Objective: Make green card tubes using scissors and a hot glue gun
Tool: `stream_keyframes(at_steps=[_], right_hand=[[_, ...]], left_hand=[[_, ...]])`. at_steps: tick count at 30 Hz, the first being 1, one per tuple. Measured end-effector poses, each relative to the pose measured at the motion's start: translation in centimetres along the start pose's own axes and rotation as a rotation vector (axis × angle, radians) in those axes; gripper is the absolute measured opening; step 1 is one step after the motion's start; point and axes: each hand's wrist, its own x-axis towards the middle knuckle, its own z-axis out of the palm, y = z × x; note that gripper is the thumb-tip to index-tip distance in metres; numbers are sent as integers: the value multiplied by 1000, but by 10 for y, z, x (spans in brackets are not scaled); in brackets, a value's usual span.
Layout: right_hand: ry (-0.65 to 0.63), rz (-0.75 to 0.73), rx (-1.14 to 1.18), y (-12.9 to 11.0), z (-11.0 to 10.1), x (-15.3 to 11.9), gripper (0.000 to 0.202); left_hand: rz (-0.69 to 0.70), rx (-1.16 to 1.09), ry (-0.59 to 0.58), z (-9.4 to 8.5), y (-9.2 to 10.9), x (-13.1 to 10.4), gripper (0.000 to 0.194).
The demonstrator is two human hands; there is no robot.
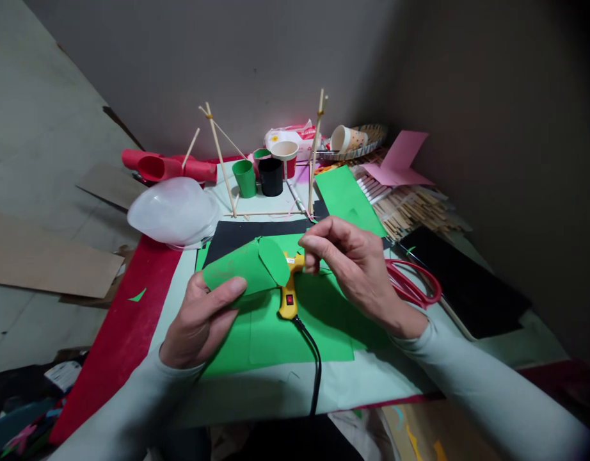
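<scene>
A green paper-covered cup [242,269] is held on its side in my left hand [203,317], its green round end facing right. My right hand [350,266] is raised just right of that end, thumb and fingertips pinched together; what they hold, if anything, is too small to make out. Below and between the hands, a yellow glue gun [289,302] with a black cord lies on green paper sheets [318,326]. Black paper [228,235] shows behind the cup.
Behind stand a stick frame [219,160], a green cup [244,179] and a black cup [271,178]. Left are a clear plastic bowl [173,211] and red cups [165,168]. Red scissors [414,282], a black tablet [461,282] and wooden sticks [414,205] lie right.
</scene>
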Motion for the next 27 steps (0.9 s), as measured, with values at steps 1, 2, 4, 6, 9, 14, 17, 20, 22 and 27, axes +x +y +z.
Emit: stream_keyframes(at_steps=[1, 2, 4, 6, 9, 14, 17, 20, 22, 27], right_hand=[[-6, 12, -11, -1, 0, 0, 19], [-15, 25, -14, -2, 1, -1, 19], [-33, 58, 2, -2, 1, -1, 21], [-48, 90, 52, -1, 1, 0, 24], [-47, 111, 112, 2, 0, 2, 30], [-33, 106, 67, 2, -3, 4, 35], [-58, 119, 47, 0, -3, 4, 37], [-60, 120, 14, -1, -3, 3, 39], [-60, 125, -11, 0, -3, 3, 39], [-117, 130, -71, 5, -1, 3, 43]], left_hand=[[-5, -28, -5, 1, 0, 1, 22], [-5, -51, -12, 2, 1, 2, 27], [-12, -87, -12, 3, 1, 4, 39], [-35, -116, 9, 2, 2, 6, 46], [-54, -153, 24, -3, 3, 7, 53], [-70, -111, 31, -6, 4, 5, 75], [-89, -74, 23, -6, 3, 5, 83], [-77, -81, 20, -7, 2, 8, 78], [-67, -100, 72, -7, 2, 9, 72], [-13, -210, 151, 1, 5, 11, 66]])
